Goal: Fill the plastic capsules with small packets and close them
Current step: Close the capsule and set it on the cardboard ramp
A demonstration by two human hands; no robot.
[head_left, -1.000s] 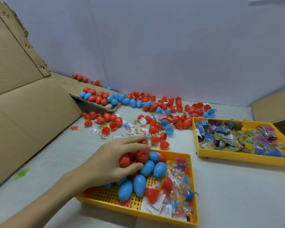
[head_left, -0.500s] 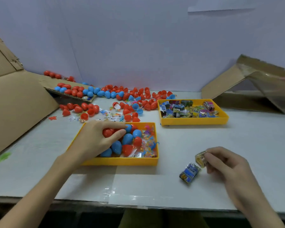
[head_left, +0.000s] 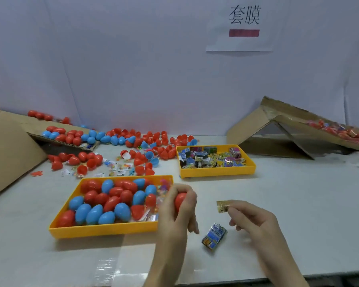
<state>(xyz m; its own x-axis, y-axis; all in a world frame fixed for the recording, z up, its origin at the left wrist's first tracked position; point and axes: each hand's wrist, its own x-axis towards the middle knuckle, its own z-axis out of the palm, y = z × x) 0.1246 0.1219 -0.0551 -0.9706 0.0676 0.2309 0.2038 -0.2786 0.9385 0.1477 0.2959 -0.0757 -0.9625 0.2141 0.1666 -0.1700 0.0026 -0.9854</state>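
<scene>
On the white table [head_left: 298,204], your left hand [head_left: 174,212] has come out of the near yellow tray [head_left: 104,229] of red and blue capsules and is now curled around one red capsule [head_left: 180,200], just beside the tray's right edge. Your right hand [head_left: 255,220] has lifted the gold packet [head_left: 222,206], pinched at the fingertips, close to it. I judge that filling comes next, though I cannot tell if the capsule is opened; the blue packet [head_left: 214,236] stays on the table between your hands. The paper sign [head_left: 239,27] on the wall reads 套膜 above a red bar, and the packets' print is too small to read.
</scene>
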